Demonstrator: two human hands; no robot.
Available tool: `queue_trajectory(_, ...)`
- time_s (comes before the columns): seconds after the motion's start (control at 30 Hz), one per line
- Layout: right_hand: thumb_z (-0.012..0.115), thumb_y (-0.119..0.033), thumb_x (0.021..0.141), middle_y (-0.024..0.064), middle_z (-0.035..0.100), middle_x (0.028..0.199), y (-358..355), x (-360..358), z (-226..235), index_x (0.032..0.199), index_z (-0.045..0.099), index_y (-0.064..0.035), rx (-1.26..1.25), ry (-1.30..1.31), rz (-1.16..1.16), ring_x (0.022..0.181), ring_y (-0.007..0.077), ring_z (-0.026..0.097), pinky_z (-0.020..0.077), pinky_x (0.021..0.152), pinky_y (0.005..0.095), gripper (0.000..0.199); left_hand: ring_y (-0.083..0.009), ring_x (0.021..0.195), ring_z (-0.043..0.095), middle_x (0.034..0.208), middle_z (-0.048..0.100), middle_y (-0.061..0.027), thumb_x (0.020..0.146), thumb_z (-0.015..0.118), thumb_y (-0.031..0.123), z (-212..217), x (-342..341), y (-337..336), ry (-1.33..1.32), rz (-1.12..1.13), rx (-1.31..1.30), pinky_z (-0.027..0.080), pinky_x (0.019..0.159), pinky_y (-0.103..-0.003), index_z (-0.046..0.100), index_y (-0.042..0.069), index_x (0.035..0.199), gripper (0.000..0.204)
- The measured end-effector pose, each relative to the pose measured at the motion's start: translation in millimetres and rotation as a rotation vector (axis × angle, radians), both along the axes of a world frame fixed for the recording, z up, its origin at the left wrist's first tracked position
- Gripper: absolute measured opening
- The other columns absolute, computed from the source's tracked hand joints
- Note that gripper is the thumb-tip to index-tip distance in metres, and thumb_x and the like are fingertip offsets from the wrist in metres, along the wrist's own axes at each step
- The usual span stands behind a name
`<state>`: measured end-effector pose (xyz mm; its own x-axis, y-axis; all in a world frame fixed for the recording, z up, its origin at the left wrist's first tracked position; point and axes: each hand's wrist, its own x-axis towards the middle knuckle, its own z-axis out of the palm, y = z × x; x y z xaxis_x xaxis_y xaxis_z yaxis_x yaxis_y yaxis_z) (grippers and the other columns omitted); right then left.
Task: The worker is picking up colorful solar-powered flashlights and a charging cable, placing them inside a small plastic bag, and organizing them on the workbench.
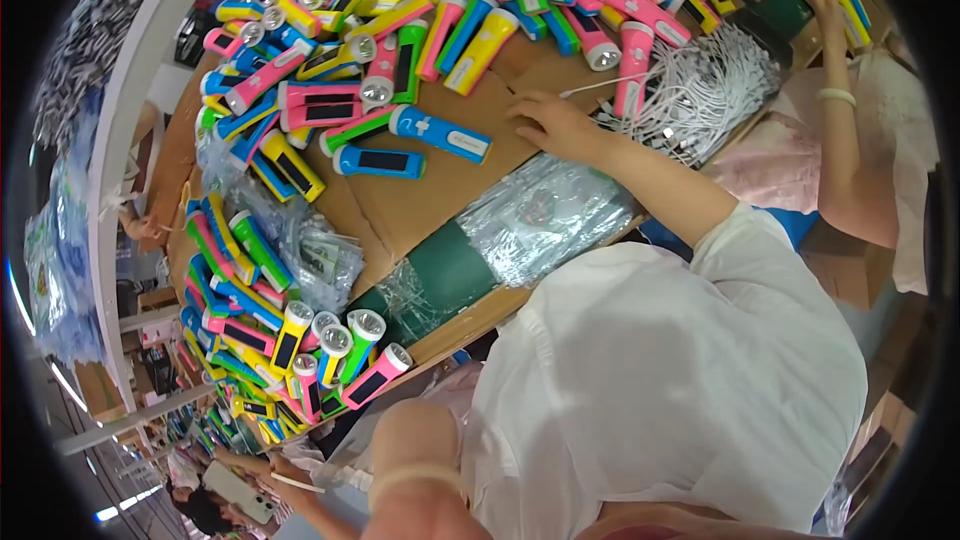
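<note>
My right hand (555,127) reaches over the brown cardboard with its fingers apart and slightly bent, holding nothing that I can see. Closest to its fingertips lies a blue flashlight (442,133) with a white cross on it. A second blue flashlight (378,162), its dark panel upward, rests just beyond. Behind the hand, a white cable (592,87) runs out from a tangled heap of white cables (695,90). My left hand (430,522) is bent back at the lower edge, below a pale wristband; its fingers are hidden.
Pink, green, yellow and blue flashlights (482,52) are piled along the far side, with more (368,377) at the near left. Clear plastic bags (545,215) lie along the near edge. At right, a co-worker's hand (828,15) holds yellow and blue flashlights. A white post (115,140) stands left.
</note>
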<state>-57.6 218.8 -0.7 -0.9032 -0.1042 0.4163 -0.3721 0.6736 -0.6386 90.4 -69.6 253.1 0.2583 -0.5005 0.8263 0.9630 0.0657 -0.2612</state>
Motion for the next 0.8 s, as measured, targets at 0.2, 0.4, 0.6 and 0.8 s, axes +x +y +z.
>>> queue_trajectory(0.2, 0.067, -0.014, 0.090, 0.0121, 0.065, 0.113, -5.1, -6.0, -8.6, 0.105, 0.071, -0.0074, -0.036, -0.034, -0.032, 0.108, 0.0339, 0.064, 0.0531, 0.089, 0.0441, 0.017, -0.0509, 0.094, 0.065, 0.103, 0.065, -0.0321, 0.099, 0.056, 0.031, -9.8, 41.3, -32.5, -0.046, -0.051, 0.033, 0.057, 0.079, -0.056, 0.061, -0.006, 0.123, 0.044)
queue_trajectory(0.4, 0.068, -0.015, 0.089, 0.0116, 0.063, 0.118, 0.8, 1.6, -18.6, 0.107, 0.071, -0.0083, 0.011, -0.012, -0.087, 0.113, 0.0341, 0.061, 0.0514, 0.094, 0.0457, 0.019, -0.0504, 0.099, 0.064, 0.104, 0.065, -0.0304, 0.099, 0.056, 0.031, 5.2, 15.3, -79.2, -0.054, -0.016, -0.002, 0.054, 0.084, -0.059, 0.061, -0.004, 0.123, 0.043)
queue_trajectory(0.6, 0.071, -0.019, 0.088, 0.0114, 0.063, 0.119, -2.8, 9.9, -1.7, 0.107, 0.072, -0.0091, 0.044, -0.132, 0.004, 0.117, 0.0338, 0.058, 0.0502, 0.097, 0.0453, 0.022, -0.0500, 0.103, 0.062, 0.105, 0.065, -0.0287, 0.099, 0.056, 0.031, 23.6, -21.2, -129.8, -0.063, 0.090, -0.025, 0.052, 0.089, -0.061, 0.061, -0.003, 0.122, 0.041)
queue_trajectory(0.8, 0.075, -0.021, 0.084, 0.0125, 0.066, 0.112, -0.7, 28.2, 55.7, 0.104, 0.072, -0.0075, 0.214, -0.567, 0.169, 0.115, 0.0340, 0.060, 0.0524, 0.092, 0.0440, 0.024, -0.0495, 0.108, 0.060, 0.106, 0.064, -0.0270, 0.098, 0.056, 0.031, 25.7, -26.4, -143.0, -0.074, 0.172, -0.026, 0.049, 0.093, -0.064, 0.060, -0.001, 0.122, 0.040)
